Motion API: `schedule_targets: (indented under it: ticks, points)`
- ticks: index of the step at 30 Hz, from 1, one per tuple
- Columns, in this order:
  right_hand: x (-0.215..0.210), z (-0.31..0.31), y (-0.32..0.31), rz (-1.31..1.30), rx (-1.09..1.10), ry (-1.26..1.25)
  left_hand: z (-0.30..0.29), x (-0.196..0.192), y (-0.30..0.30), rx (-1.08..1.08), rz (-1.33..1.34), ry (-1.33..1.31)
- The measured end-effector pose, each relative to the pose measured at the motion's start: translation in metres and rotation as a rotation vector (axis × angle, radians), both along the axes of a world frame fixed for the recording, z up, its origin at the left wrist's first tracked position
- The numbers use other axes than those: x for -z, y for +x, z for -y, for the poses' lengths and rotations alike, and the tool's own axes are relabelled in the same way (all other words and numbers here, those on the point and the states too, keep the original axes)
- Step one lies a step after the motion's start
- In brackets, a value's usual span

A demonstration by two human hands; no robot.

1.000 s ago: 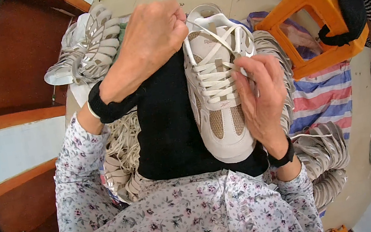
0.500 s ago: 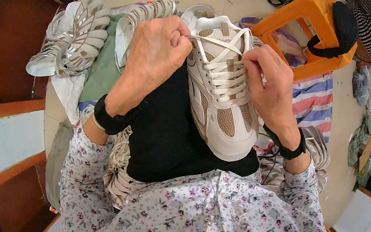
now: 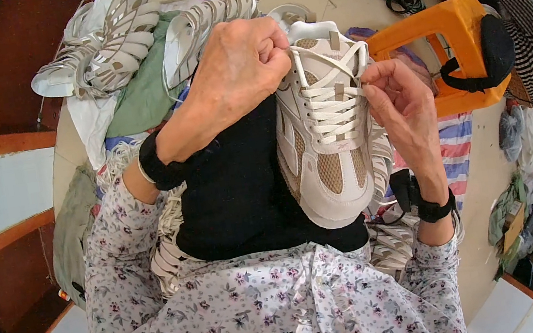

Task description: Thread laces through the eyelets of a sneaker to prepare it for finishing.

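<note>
We have the sneaker (image 3: 327, 136) toe toward us; left hand (image 3: 235, 74) fisted on lace end, right hand (image 3: 402, 108) fingers pinching the other.

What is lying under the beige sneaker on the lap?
The beige sneaker rests on black cloth over the lap. Whatever lies directly beneath its sole is covered.

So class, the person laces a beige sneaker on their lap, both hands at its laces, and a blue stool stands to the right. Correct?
Not quite: the stool is orange, not blue, as the head view shows. The rest holds: left hand and right hand are at the laces of the beige sneaker.
</note>
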State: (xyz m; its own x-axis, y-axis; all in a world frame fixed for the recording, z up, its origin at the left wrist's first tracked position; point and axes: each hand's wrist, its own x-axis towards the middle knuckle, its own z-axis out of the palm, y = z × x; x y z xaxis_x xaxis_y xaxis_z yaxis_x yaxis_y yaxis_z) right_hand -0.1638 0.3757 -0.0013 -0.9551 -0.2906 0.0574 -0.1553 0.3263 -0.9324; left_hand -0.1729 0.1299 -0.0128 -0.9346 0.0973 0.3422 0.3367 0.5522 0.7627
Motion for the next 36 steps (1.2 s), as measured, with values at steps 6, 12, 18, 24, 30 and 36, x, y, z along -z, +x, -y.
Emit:
schedule_targets:
  ticks: [6, 12, 18, 24, 30, 36]
  points:
    - [0.004, 0.0, 0.008, 0.023, 0.006, -0.033, -0.012, -0.004, 0.021, -0.113, -0.133, -0.111]
    - [0.012, -0.005, 0.016, 0.082, 0.067, -0.14, -0.035, 0.001, 0.061, 0.061, -0.227, -0.286]
    - [0.02, -0.001, 0.022, 0.02, 0.099, -0.161, -0.032, 0.001, 0.062, 0.044, -0.161, -0.438]
    - [0.027, 0.005, 0.024, -0.037, 0.082, -0.23, -0.034, -0.006, 0.063, 0.068, -0.092, -0.62]
    - [0.031, 0.008, 0.024, -0.015, 0.128, -0.243, -0.035, 0.003, 0.042, 0.097, -0.051, -0.356]
    - [0.029, 0.007, 0.023, -0.023, 0.123, -0.222, -0.025, -0.003, 0.041, 0.269, 0.601, 0.38]
